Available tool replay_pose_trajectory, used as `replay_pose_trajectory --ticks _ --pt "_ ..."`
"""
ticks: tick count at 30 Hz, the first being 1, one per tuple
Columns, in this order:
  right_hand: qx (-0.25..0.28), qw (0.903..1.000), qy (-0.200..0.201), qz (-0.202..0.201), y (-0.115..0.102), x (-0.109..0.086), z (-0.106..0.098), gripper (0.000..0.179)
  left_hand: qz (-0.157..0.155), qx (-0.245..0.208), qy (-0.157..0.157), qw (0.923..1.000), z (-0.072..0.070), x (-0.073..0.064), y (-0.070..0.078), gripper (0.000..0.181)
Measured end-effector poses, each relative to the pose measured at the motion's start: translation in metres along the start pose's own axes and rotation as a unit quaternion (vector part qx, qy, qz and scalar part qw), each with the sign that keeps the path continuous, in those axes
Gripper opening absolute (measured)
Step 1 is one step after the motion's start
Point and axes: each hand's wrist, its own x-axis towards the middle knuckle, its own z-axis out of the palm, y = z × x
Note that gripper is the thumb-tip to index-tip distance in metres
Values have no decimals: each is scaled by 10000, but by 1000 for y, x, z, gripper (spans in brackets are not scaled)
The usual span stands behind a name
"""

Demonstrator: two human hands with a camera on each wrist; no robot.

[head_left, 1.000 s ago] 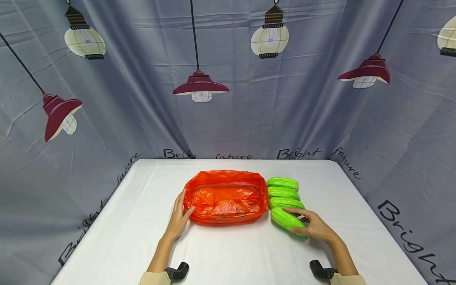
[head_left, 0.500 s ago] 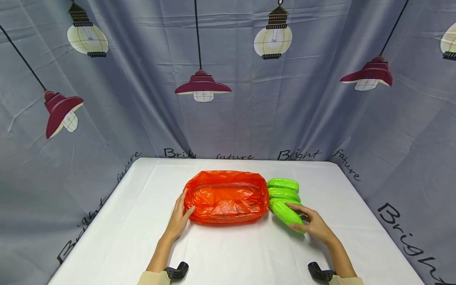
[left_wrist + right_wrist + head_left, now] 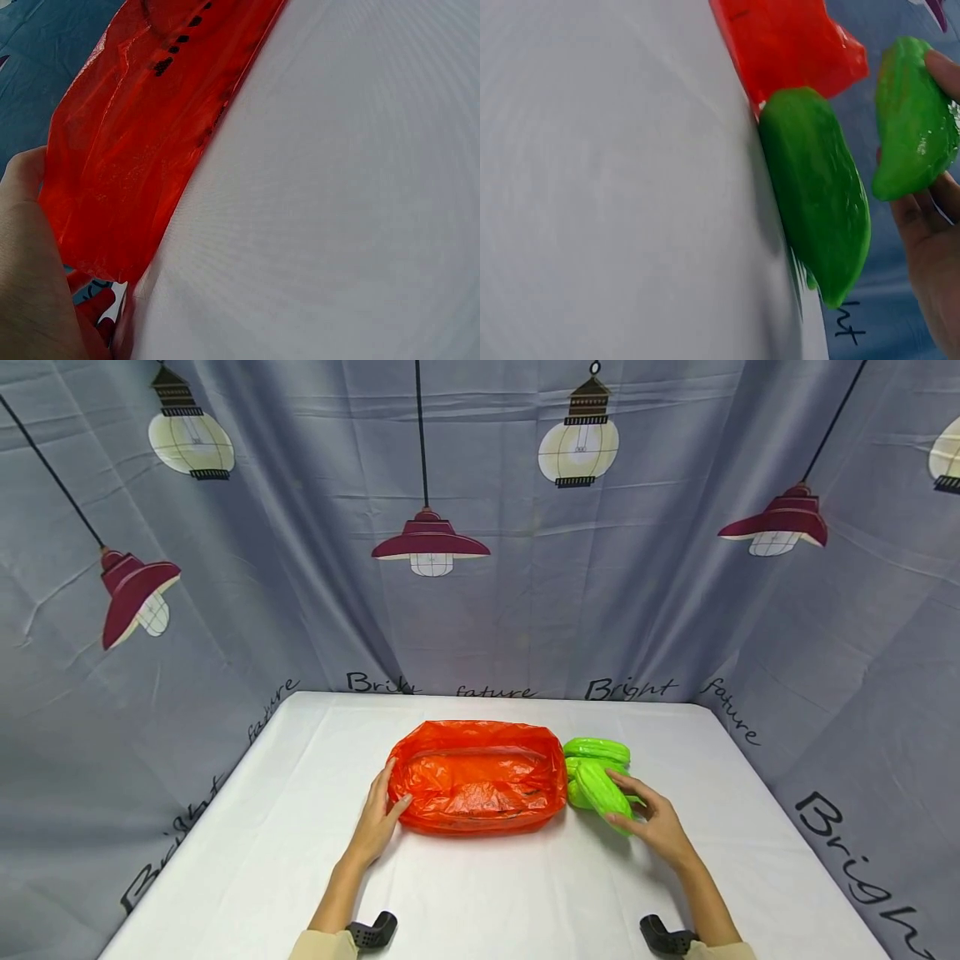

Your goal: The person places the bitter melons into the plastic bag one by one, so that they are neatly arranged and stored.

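Note:
A red plastic bag (image 3: 480, 777), its mouth spread wide toward the top, lies mid-table. My left hand (image 3: 373, 818) grips its left rim, thumb on the near side; the left wrist view shows the bag's side (image 3: 142, 150) beside that thumb. My right hand (image 3: 656, 822) holds a glossy green gourd (image 3: 602, 789), ridged lengthwise like a bitter melon, between thumb and fingers. It is tilted and raised over other green gourds (image 3: 597, 748) lined up against the bag's right side. In the right wrist view, the held gourd (image 3: 915, 120) is apart from a gourd on the table (image 3: 817, 191).
The white-covered table (image 3: 487, 893) extends in front of the bag and to both sides. Behind it hangs a grey-blue curtain (image 3: 300, 568) printed with lamps and writing. A black wrist strap mount (image 3: 372, 932) is on each arm.
My right hand has lifted the nearest green gourd and carried it up, away from me and slightly left, over the others. The left hand stays on the bag's rim.

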Motion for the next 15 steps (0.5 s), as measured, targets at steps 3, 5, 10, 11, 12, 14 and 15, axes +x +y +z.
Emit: replay_pose_trajectory --ticks 3,5,10,11,12,14,15 --pt "6 9999 117 19 -2 4 4 59 -8 -4 -4 10000 0 0 0 67" --pt "-23 9998 174 50 -4 8 8 59 -18 14 -19 10000 -1 0 1 67" --pt "7 9992 366 171 -8 20 20 61 1 25 -12 10000 -3 0 1 67" --pt "38 9990 404 183 -8 23 22 61 10 18 -5 10000 -3 0 1 67" --pt "57 9988 431 210 -10 26 23 61 3 17 -4 10000 -2 0 1 67" --pt "110 9982 513 296 -14 31 28 62 -12 32 -4 10000 -2 0 1 67" --pt "118 9979 542 320 -16 34 30 62 -25 39 -12 10000 -2 0 1 68"
